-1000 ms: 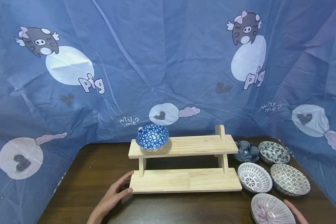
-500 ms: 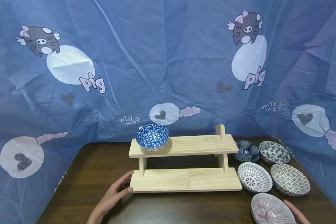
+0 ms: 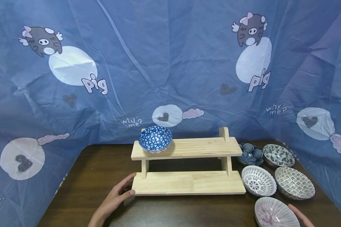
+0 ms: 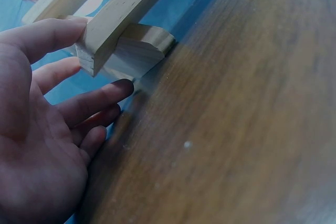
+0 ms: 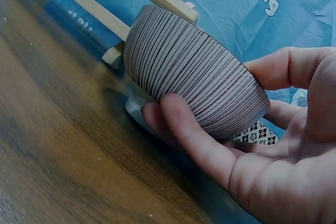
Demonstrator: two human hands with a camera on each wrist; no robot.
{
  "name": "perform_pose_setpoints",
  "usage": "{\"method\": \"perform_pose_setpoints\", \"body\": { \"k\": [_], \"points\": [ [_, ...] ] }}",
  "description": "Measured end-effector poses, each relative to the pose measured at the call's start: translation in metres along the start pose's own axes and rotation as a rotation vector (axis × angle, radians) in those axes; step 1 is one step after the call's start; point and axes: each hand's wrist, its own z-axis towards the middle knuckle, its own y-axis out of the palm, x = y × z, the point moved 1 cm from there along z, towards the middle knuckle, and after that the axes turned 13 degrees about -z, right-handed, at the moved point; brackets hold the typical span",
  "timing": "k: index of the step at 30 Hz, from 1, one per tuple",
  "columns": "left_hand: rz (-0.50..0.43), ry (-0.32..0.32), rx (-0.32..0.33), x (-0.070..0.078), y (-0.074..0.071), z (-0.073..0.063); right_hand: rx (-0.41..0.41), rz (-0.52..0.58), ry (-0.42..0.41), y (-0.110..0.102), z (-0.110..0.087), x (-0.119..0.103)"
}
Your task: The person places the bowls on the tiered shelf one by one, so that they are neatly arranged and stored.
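My left hand (image 3: 112,199) is at the left end of the two-tier wooden shelf (image 3: 187,183). In the left wrist view its thumb and index finger hold the lower board's end, and the other fingers hang loose beside it. A blue-and-white triangle-patterned bowl (image 3: 155,138) sits on the left of the upper board. At the lower right, my right hand (image 3: 301,216) grips a purple-grey striped bowl (image 5: 189,72). In the right wrist view the thumb is at its rim and the fingers lie along its side and underneath; whether the bowl touches the table cannot be told.
Right of the shelf, on the dark wooden table (image 3: 82,176), stand a white-and-grey patterned bowl (image 3: 258,180), a checked oval bowl (image 3: 295,183), a leaf-patterned bowl (image 3: 278,155) and a dark blue flower-shaped dish (image 3: 250,154). Blue printed cloth (image 3: 170,63) hangs behind and at both sides.
The whole head view shifts very slightly. Both hands, the shelf and the bowls stay where they were.
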Motion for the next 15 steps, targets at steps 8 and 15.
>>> {"method": "perform_pose_setpoints", "body": {
  "k": [8, 15],
  "points": [
    [-0.005, 0.009, -0.003, 0.0, 0.0, -0.001, -0.012, -0.009, -0.01, 0.004, 0.003, -0.004],
    [-0.006, -0.005, 0.003, 0.0, 0.0, 0.0, 0.007, 0.029, 0.009, 0.011, 0.005, -0.009]
  ]
}}
